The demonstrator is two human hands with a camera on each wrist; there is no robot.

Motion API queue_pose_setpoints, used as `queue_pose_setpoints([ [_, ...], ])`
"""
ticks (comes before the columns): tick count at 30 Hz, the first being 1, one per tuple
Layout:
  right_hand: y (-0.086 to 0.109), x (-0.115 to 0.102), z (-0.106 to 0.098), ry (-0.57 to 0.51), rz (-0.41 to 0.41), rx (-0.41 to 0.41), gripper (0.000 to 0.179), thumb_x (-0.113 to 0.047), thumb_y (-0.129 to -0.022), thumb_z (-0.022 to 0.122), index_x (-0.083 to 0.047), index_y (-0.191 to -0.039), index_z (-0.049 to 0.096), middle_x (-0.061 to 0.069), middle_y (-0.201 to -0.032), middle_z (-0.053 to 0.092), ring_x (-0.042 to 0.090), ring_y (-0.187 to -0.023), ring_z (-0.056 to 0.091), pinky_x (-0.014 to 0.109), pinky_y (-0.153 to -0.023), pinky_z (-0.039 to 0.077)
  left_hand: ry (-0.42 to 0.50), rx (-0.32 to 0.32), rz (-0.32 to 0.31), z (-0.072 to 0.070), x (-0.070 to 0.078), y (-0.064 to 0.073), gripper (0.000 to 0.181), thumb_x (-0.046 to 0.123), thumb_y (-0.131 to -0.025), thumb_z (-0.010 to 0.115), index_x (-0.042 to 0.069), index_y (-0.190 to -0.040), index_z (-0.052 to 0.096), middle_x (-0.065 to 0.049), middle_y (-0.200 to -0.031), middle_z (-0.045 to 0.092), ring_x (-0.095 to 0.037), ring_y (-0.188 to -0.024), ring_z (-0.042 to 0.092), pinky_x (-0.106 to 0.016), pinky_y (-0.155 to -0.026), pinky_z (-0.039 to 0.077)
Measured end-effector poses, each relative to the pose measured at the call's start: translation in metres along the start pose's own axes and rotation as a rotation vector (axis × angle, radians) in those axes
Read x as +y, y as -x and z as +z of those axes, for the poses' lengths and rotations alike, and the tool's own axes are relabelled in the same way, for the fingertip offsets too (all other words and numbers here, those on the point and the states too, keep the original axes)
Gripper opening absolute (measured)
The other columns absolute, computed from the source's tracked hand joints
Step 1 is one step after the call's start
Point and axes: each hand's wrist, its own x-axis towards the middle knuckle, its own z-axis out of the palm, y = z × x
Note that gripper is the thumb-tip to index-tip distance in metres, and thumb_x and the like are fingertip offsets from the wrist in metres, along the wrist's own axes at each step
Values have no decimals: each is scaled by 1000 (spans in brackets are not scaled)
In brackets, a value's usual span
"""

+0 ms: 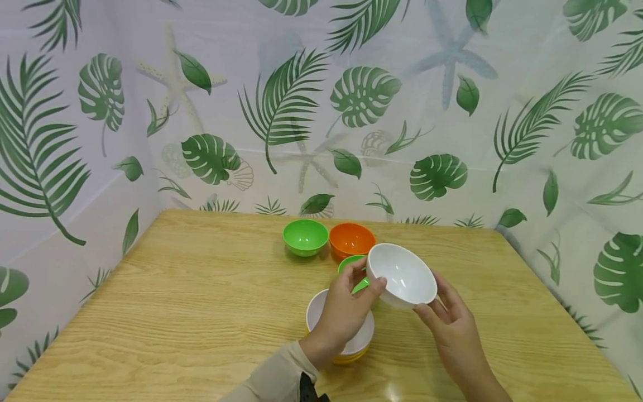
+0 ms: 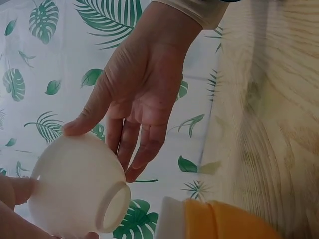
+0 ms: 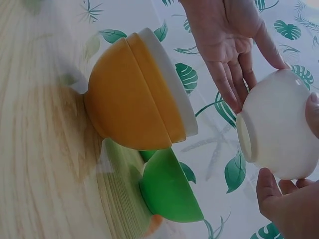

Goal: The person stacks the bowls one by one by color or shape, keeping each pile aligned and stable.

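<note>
Both hands hold a white bowl (image 1: pixel 402 276) in the air, tilted with its hollow side toward the head camera. My left hand (image 1: pixel 344 312) grips its left edge, the thumb at the rim. At the lower right edge my right hand (image 1: pixel 452 324) holds it between thumb and fingers. Below the left forearm stands a stack: another white bowl (image 1: pixel 360 338) nested in yellow-orange bowls (image 3: pixel 124 94). Part of that stack is hidden by the left hand in the head view. A green bowl (image 1: pixel 346 262) behind the stack is mostly covered by the left hand and held bowl.
Farther back on the wooden table (image 1: pixel 201 290), a second green bowl (image 1: pixel 305 237) and an orange bowl (image 1: pixel 351 239) stand side by side. A leaf-patterned sheet (image 1: pixel 301 111) hangs behind the table and along its sides.
</note>
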Motion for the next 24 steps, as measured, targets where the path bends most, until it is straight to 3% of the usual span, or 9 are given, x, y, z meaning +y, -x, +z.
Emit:
queue_pose_setpoints([
  [7, -1, 3, 3, -5, -5, -33, 67, -1, -94, 57, 4, -150, 20, 24, -152, 21, -6, -119, 49, 15, -92, 47, -116, -18, 35, -10, -1, 2, 67, 24, -89, 70, 9, -146, 38, -11, -142, 41, -29, -123, 47, -47, -103, 43],
  [12, -2, 1, 6, -2, 24, -51, 68, -3, -94, 59, 3, -150, 21, 21, -152, 20, -4, -116, 52, 16, -92, 48, -110, -40, 67, -20, -2, 4, 60, 22, -89, 70, 11, -143, 46, -7, -146, 43, -27, -135, 38, -50, -110, 34],
  [16, -2, 1, 8, -2, 8, -67, 67, 0, -93, 59, 4, -149, 23, 10, -147, 31, -2, -115, 54, 17, -90, 49, -69, -53, 66, -28, -1, 5, 59, 20, -88, 71, 6, -141, 47, -6, -145, 46, -23, -139, 34, -46, -114, 27],
  [20, -2, 2, 11, 16, -47, -87, 67, 7, -88, 62, 7, -146, 28, -6, -135, 47, 2, -111, 58, 18, -87, 51, -72, -66, 80, -37, 0, 6, 65, 20, -85, 75, 6, -141, 46, -10, -138, 51, -25, -131, 45, -45, -110, 34],
  [24, -1, 2, 14, 43, -82, -104, 66, 8, -87, 63, 9, -144, 31, -13, -131, 53, 4, -109, 58, 18, -88, 51, -128, -81, 91, -48, -1, 8, 77, 26, -81, 78, 5, -145, 40, -13, -129, 56, -28, -121, 52, -48, -104, 42],
])
